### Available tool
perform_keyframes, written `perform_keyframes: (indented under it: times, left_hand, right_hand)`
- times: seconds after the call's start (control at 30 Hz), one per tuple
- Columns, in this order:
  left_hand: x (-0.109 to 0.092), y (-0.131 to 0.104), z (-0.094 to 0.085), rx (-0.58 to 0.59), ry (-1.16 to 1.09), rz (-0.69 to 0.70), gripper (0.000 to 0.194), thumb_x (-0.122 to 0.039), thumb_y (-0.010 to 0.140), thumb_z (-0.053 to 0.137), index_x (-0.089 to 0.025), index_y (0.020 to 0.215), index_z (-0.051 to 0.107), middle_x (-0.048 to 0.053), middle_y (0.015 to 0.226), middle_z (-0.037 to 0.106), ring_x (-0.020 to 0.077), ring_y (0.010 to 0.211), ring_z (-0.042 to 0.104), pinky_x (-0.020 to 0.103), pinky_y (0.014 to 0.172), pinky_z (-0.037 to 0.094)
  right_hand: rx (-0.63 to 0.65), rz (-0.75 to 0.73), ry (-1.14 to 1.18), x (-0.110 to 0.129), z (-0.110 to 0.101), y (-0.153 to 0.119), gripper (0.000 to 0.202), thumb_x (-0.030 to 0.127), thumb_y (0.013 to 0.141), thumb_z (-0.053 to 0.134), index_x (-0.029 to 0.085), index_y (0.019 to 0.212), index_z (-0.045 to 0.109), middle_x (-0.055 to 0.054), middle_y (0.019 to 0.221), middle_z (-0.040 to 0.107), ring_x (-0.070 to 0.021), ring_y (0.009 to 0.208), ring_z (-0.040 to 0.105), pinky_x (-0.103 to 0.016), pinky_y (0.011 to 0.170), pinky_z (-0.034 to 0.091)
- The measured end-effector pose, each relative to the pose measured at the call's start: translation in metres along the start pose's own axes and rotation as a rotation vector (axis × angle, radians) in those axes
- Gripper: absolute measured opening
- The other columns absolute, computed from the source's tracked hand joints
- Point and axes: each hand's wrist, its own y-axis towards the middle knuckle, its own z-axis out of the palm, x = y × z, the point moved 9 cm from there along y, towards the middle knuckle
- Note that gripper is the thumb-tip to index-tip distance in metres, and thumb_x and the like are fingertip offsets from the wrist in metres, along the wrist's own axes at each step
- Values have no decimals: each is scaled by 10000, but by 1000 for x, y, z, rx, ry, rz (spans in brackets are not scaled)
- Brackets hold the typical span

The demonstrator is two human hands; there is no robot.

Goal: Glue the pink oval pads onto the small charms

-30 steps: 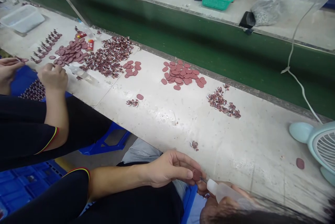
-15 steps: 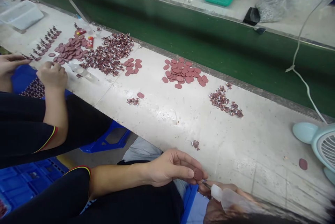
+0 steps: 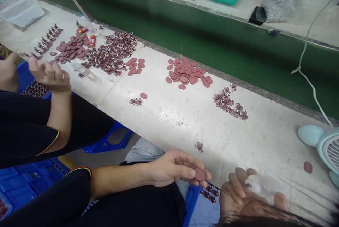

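My left hand [image 3: 176, 170] pinches a reddish-brown oval disc [image 3: 200, 174] with small dark holes between thumb and fingers, over the table's front edge. To its right, my right hand [image 3: 238, 195] has its fingers around a translucent squeeze bottle [image 3: 266, 186] with a white cap; motion smears both, and the nozzle is hard to make out. Just beyond my left hand, one small brown-and-white figure part [image 3: 199, 146] lies on the table. Below the two hands, rows of small dark parts [image 3: 210, 192] sit in a blue crate, partly hidden.
Farther back lie a pile of oval discs [image 3: 186, 71] and a cluster of small figure parts [image 3: 229, 103]. A pale blue fan [image 3: 324, 145] stands at right. At left, a co-worker's hands [image 3: 51, 75] are near more discs, figures and a bottle [image 3: 83, 70]. A green belt [image 3: 169, 25] runs behind.
My right hand has moved the squeeze bottle away from the disc, to the right and up. My left hand keeps the disc. The co-worker's hands have lifted and opened.
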Motion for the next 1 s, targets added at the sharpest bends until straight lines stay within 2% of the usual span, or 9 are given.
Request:
perform_keyframes:
  times: [0.07,0.13,0.27,0.33,0.43,0.5,0.6,0.87,1.0]
  left_hand:
    - [-1,-1,0,7,-6,4,394,-430,837,1156,-256,1152,996,117,1262,973,201,1049,949,252,931,704]
    - [-1,-1,-2,0,-12,9,401,-428,836,1157,-244,1152,993,121,1257,973,200,1044,949,249,926,702]
    - [-3,-4,-13,-53,-6,19,454,-426,818,1164,-195,1163,978,159,1259,966,224,1047,945,268,923,694]
    - [-7,-8,-22,-101,8,27,469,-414,811,1166,-179,1167,969,170,1267,963,233,1048,940,295,950,693]
    - [-19,-15,-39,-203,29,51,476,-397,798,1166,-169,1162,961,171,1282,960,242,1050,933,328,1002,682]
    - [-28,-19,-47,-261,40,71,466,-393,797,1162,-164,1148,959,165,1273,962,241,1057,929,326,1015,669]
    - [-40,-23,-50,-294,64,97,458,-384,806,1153,-146,1140,949,165,1257,962,247,1074,921,332,1026,654]
    - [-42,-22,-46,-323,79,91,515,-427,732,1184,-149,1098,952,162,1223,966,240,1024,921,312,968,663]
    - [-40,-22,-48,-325,75,76,512,-420,740,1182,-152,1109,950,160,1245,964,235,1034,919,316,990,665]
  right_hand:
    - [394,421,1048,-18,31,8,192,414,1016,713,348,1180,639,53,879,478,-113,593,312,-143,350,44]
    - [609,637,1456,-11,38,10,244,332,937,705,363,1174,653,58,1010,653,-35,564,424,-65,445,74]
    - [306,639,1599,-19,9,20,533,336,854,353,323,1111,820,121,735,610,-1,526,584,-140,634,120]
    - [-89,390,1271,-33,-23,17,620,374,824,372,283,1125,907,115,588,525,-6,396,467,-135,561,114]
    - [-507,-5,-127,-12,-52,-6,263,382,834,771,326,1032,934,106,560,610,-84,357,442,-195,333,310]
    - [-475,-87,-777,-6,-20,-4,277,402,736,1001,327,997,946,51,691,731,-161,525,642,-297,456,566]
    - [-201,-151,-1446,-20,32,20,439,616,874,880,302,1166,976,-66,1030,838,-301,869,825,-494,783,720]
    - [103,-164,-1644,-19,37,36,523,476,1029,536,285,1177,1000,-128,1131,780,-303,953,833,-531,837,698]
    - [-32,-183,-1610,-6,32,26,531,622,1041,587,281,1178,970,-127,1187,792,-297,915,799,-525,811,680]
